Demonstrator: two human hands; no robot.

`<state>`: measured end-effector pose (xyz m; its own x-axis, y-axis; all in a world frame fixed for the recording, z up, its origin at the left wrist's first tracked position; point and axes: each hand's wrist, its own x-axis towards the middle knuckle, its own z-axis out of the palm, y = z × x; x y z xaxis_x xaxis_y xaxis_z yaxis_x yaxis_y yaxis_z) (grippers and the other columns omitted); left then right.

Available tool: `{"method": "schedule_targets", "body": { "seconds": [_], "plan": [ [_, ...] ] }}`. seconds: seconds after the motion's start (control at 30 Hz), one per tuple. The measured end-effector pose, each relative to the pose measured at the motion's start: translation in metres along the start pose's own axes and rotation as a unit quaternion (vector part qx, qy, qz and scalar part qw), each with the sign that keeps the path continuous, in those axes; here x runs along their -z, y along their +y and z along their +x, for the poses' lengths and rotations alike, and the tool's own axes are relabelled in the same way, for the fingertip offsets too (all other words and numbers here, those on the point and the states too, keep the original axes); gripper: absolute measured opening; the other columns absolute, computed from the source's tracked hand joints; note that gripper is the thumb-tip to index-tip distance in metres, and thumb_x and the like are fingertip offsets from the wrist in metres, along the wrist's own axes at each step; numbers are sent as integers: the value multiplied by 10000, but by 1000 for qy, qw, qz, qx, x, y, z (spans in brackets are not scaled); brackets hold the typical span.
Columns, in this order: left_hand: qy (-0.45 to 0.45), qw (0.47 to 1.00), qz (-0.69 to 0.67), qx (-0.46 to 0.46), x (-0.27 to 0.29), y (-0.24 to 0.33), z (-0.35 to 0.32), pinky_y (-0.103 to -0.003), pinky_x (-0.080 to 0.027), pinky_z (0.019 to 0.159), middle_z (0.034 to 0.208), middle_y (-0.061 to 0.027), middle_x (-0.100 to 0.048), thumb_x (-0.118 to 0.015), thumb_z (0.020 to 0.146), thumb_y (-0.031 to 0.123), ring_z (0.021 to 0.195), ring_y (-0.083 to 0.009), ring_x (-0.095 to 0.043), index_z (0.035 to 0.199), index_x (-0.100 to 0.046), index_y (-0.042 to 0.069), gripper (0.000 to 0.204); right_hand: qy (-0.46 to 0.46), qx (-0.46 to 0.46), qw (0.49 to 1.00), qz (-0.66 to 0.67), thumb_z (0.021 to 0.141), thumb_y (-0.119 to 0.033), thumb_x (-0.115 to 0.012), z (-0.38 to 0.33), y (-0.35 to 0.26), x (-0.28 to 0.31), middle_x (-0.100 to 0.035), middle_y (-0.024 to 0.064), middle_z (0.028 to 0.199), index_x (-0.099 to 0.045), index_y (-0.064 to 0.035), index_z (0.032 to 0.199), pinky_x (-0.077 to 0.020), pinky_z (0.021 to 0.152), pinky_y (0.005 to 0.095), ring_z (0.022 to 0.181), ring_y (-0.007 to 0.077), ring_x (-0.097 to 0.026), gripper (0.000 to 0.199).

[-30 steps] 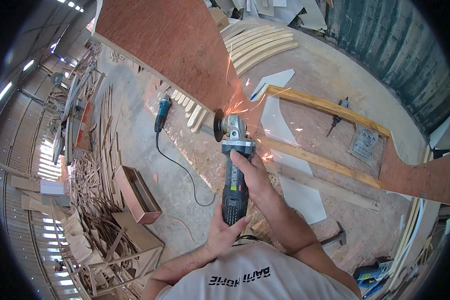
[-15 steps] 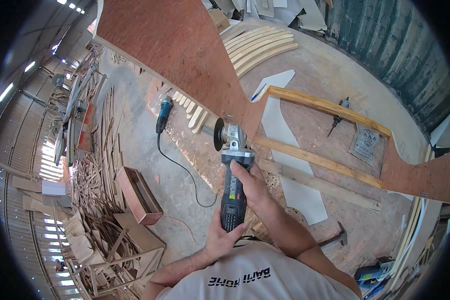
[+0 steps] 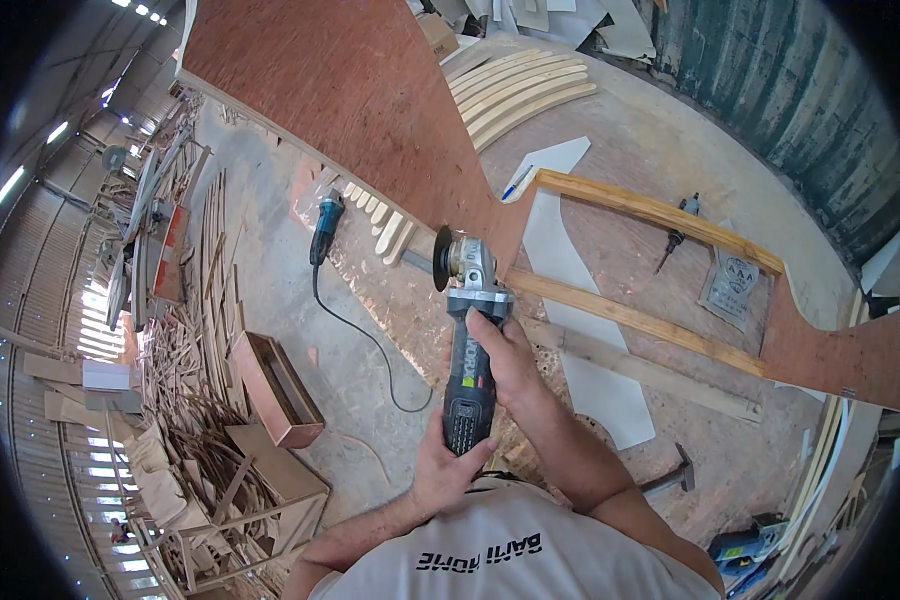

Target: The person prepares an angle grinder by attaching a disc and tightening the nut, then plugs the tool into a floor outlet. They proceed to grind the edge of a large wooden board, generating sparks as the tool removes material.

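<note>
An angle grinder with a grey-black body and a silver head is held upright in front of my body. Its dark round disc faces left, beside the edge of a reddish plywood panel. My right hand is wrapped round the upper body, thumb lying along the top. My left hand grips the rear end of the tool. The panel joins a wooden frame with a yellowish upper rail and a lower rail.
A blue power tool with a cord lies left on the work surface. Curved wooden strips lie at the back. A drill-like tool, a plastic bag and a hammer are at right. Scrap wood is heaped at lower left.
The grinder and both hands have shifted very slightly to the right, and the grinder's head is a little higher in the picture. My grip is the same.
</note>
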<state>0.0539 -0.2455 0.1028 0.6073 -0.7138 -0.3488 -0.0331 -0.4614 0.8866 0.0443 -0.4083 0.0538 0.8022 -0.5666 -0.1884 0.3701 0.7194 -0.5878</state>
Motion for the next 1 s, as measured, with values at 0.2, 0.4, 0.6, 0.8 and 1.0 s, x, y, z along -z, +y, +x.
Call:
{"method": "schedule_targets", "body": {
  "seconds": [0.2,0.4,0.6,0.8,1.0],
  "plan": [
    [5,998,29,-46,1,-9,7,-291,-489,710,932,-32,-563,-780,804,141,792,-114,-546,1279,-411,-3,618,6,-5,1000,3,926,-255,-658,3,-7,-5,-626,53,838,-549,-53,1126,-539,577,300,665,143,-638,304],
    [-11,999,17,-29,0,-10,11,-271,-483,690,966,-37,-570,-790,804,154,800,-95,-544,1261,-412,-5,615,-4,11,1000,-4,931,-285,-647,8,-10,-2,-640,58,843,-570,-49,1120,-551,594,295,667,152,-649,312],
    [-13,1000,-18,18,-2,-10,5,-252,-497,710,1000,-33,-585,-779,813,115,818,-88,-563,1206,-462,-7,519,-7,21,1000,-5,917,-238,-676,3,-10,-1,-621,27,805,-561,-61,1105,-520,572,268,644,112,-625,283],
    [8,999,2,-35,-2,-36,-5,-268,-492,703,892,-41,-603,-798,791,174,774,-98,-558,1204,-462,-8,562,-12,10,1000,10,934,-249,-654,-14,2,-2,-642,56,790,-544,-50,1127,-522,590,276,650,125,-627,298],
    [7,999,14,-31,-3,-17,-2,-270,-488,723,919,-42,-595,-784,795,153,803,-101,-552,1229,-460,-13,567,-26,7,1000,-7,940,-329,-635,-7,4,8,-664,107,892,-549,-28,1171,-566,612,306,701,180,-672,389]
  ]
}}
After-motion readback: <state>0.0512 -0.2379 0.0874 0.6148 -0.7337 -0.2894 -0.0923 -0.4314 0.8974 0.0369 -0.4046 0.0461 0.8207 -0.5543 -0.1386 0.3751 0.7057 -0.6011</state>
